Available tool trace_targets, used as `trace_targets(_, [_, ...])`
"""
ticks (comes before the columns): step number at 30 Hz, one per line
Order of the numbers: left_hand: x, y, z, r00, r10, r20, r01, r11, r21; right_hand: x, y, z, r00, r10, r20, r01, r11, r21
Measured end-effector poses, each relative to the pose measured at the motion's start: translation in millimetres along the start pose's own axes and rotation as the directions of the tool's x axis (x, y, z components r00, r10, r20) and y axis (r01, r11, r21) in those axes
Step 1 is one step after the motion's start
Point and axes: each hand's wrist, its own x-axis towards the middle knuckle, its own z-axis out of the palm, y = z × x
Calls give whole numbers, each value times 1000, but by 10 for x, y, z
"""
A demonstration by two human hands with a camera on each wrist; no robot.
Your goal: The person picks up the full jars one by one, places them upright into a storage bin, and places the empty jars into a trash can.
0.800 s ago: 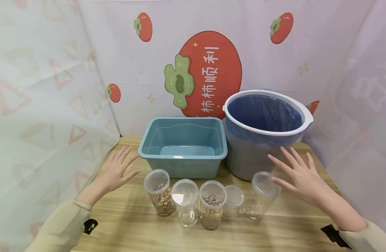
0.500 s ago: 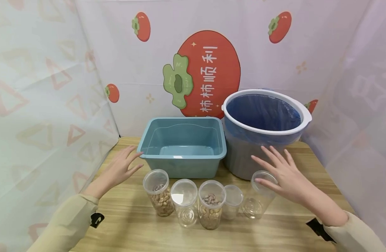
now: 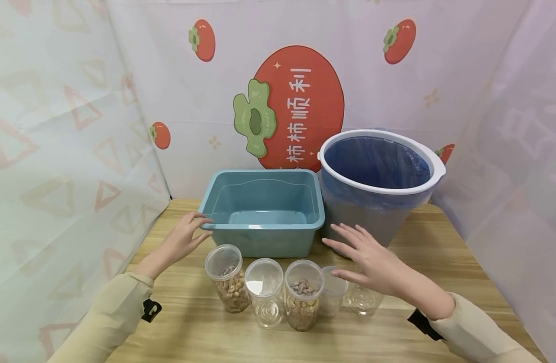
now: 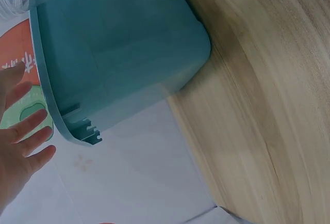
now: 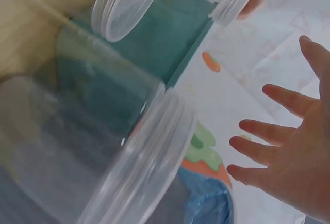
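Blue plastic makes up the tub (image 3: 262, 212) in the middle of the frame, and the person's left hand (image 3: 182, 242) has its fingertips just at the tub's left rim, fingers a little bent but not wrapped round anything I can be sure of. The right hand (image 3: 373, 259) floats flat with its fingers spread wide, above the clear jars on the right side of the row, holding nothing. The empty clear jar (image 3: 362, 297) under that hand sits low and right of the middle, near the front of the wooden table (image 3: 191, 322). It looks very light and smooth, so it could slip or tip over; I think the best place to take it is round its side, just below the wide rim. Two jars hold nuts: the left nut jar (image 3: 228, 280) and the middle nut jar (image 3: 303, 295). These would feel heavier. Another empty jar (image 3: 265, 292) stands between them. The tub is stiff and would lift well by its rim. A big bucket (image 3: 380, 184) with a blue bag inside stands at the upper right, touching the tub.
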Motion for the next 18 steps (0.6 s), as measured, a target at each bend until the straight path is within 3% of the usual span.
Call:
trace_targets(8, [13,3,67,999,-45,-9,44,999,-25,111,-119,104,999,-44,22,41,993,107])
trace_targets(18, [-2,44,113,992,-122,15,122,992,-34,191,-241,241,979,1,205,-48,973,224])
